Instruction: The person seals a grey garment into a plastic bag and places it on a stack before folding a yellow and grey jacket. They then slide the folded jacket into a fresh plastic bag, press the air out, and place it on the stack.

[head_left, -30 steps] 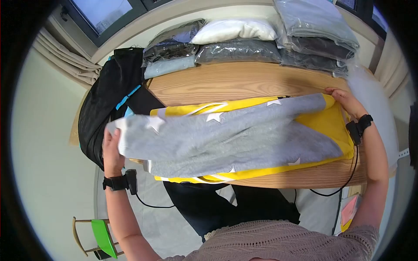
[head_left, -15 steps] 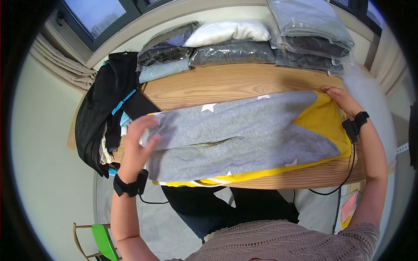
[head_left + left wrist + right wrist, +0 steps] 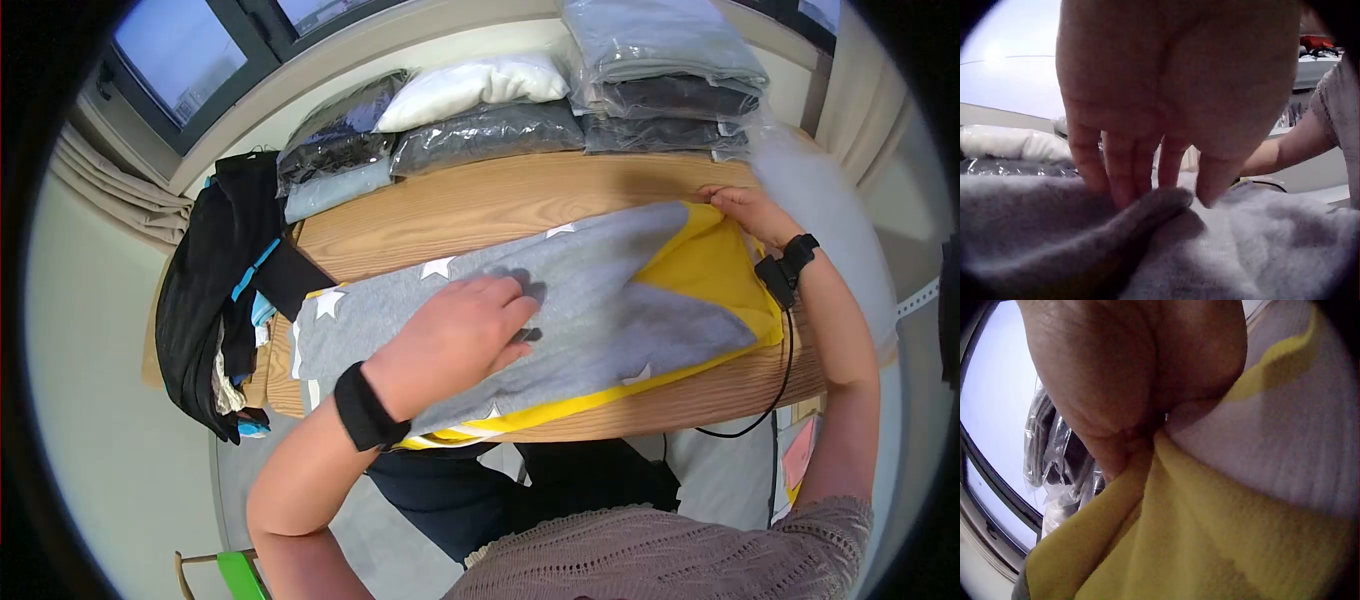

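A folded grey and yellow garment (image 3: 590,265) with white stars lies lengthwise along the wooden table (image 3: 470,190). Over its middle is my left hand (image 3: 455,335), its fingers reaching down onto the grey cloth. In the left wrist view those fingers (image 3: 1125,178) are fairly straight, their tips right at a raised fold of the grey fabric (image 3: 1154,209). My right hand (image 3: 757,215) pinches the yellow far corner at the right end. The right wrist view shows yellow cloth (image 3: 1172,506) bunched under that hand, beside a whitish ribbed band (image 3: 1272,444); its fingertips are mostly hidden.
Plastic-wrapped folded clothes (image 3: 490,130) line the back of the table, with a taller stack (image 3: 670,80) at the back right. A heap of black clothing (image 3: 220,280) hangs over the left end. Translucent plastic sheeting (image 3: 820,210) stands beyond the right end.
My left hand has let go of the garment's left end and moved right to its middle. The grey part it held now lies flatter. My right hand stays at the yellow corner.
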`<state>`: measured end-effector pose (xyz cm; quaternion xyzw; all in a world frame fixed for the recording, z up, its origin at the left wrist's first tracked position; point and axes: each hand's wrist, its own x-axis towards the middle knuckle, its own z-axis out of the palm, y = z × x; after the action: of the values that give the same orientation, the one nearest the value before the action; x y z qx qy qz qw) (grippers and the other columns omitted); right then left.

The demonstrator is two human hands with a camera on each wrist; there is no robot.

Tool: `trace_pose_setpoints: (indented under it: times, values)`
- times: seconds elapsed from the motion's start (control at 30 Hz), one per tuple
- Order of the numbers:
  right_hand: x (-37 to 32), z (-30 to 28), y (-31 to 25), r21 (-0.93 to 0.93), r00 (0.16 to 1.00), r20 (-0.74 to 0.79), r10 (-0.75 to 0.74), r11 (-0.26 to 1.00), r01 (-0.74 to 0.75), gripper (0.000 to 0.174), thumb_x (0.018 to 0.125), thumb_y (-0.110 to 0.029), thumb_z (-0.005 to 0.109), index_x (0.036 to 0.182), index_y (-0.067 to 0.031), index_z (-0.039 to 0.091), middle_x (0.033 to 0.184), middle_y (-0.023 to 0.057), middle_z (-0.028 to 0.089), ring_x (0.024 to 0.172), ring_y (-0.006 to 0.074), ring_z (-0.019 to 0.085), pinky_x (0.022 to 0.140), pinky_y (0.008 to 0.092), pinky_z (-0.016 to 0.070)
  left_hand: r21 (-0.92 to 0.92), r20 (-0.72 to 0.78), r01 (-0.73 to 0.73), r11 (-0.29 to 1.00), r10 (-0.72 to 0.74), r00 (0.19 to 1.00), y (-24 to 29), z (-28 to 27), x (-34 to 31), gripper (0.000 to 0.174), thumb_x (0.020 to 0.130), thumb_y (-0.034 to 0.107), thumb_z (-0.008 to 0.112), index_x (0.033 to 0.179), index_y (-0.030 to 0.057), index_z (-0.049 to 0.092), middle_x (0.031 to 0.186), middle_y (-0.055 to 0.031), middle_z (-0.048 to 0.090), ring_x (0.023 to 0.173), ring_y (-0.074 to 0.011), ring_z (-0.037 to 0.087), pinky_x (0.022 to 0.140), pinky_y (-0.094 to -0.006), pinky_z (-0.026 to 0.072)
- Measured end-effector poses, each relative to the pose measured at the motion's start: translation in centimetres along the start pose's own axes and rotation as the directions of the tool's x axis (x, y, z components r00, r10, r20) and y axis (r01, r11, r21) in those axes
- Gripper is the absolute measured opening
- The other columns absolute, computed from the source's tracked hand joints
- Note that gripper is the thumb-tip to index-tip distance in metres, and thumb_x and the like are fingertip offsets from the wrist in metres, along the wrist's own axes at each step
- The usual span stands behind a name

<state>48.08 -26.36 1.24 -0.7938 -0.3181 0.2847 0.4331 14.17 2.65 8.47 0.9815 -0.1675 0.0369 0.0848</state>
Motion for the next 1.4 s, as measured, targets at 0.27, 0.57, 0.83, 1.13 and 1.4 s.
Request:
trace_pose_setpoints:
  times: [0.27, 0.57, 0.83, 1.13, 1.4]
  values:
    - [0.7, -0.4, 1.5, 0.016, 0.998, 0.030, -0.054, 0.998, 0.054, 0.038, 0.098, -0.025, 0.046, 0.128, -0.0011, 0.050, 0.120, 0.0050, 0.057, 0.113, 0.0128, 0.048, 0.099, 0.0244, 0.0348, -0.107, 0.113, -0.138, 0.985, 0.150, 0.982, 1.5, -0.3, 1.7, 0.020, 0.075, 0.012, 0.064, 0.090, 0.0037, 0.055, 0.107, -0.0136, 0.052, 0.098, -0.0319, 0.053, 0.084, -0.0407, 0.0446]
    - [0.1, -0.2, -0.3, -0.210, 0.990, 0.057, -0.126, 0.968, 0.135, 0.039, 0.099, -0.023, 0.044, 0.132, -0.0027, 0.048, 0.129, 0.0067, 0.053, 0.114, 0.0130, 0.047, 0.100, 0.0246, 0.0346, -0.320, 0.003, -0.042, 0.947, 0.045, 0.999, 0.0, -0.1, -1.5, 0.028, 0.086, 0.010, 0.057, 0.113, 0.0054, 0.054, 0.133, -0.0167, 0.044, 0.124, -0.0345, 0.041, 0.104, -0.0418, 0.0340]
    - [0.6, -0.3, 0.3, -0.156, 0.995, 0.024, -0.092, 0.983, 0.095, 0.031, 0.098, -0.021, 0.045, 0.111, 0.0048, 0.056, 0.136, 0.0040, 0.048, 0.117, 0.0119, 0.045, 0.099, 0.0233, 0.0330, 0.081, -0.154, 0.508, 0.858, -0.492, 0.857, -11.2, 0.1, -12.6, 0.033, 0.087, 0.004, 0.053, 0.120, 0.0025, 0.052, 0.119, -0.0165, 0.053, 0.115, -0.0333, 0.047, 0.099, -0.0372, 0.0377]
    - [0.3, 0.0, -0.2, -0.008, 1.000, -0.004, 0.011, 1.000, -0.011, 0.021, 0.097, -0.016, 0.047, 0.099, -0.0004, 0.060, 0.139, 0.0027, 0.045, 0.126, 0.0127, 0.039, 0.104, 0.0247, 0.0265, -0.353, -0.237, 0.649, 0.674, -0.735, 0.635, -13.1, 0.1, -14.7, 0.018, 0.084, 0.013, 0.062, 0.091, -0.0012, 0.054, 0.095, -0.0141, 0.055, 0.087, -0.0302, 0.053, 0.075, -0.0368, 0.0440]
    - [0.2, -0.3, 0.0, -0.026, 1.000, 0.016, -0.015, 1.000, 0.016, 0.019, 0.097, -0.016, 0.047, 0.098, -0.0012, 0.059, 0.139, 0.0033, 0.044, 0.127, 0.0141, 0.037, 0.105, 0.0270, 0.0262, -0.052, -0.356, 0.532, 0.845, -0.513, 0.781, -11.2, -0.2, -13.9, 0.027, 0.086, 0.015, 0.060, 0.109, 0.0028, 0.055, 0.117, -0.0174, 0.053, 0.112, -0.0339, 0.047, 0.096, -0.0390, 0.0378]
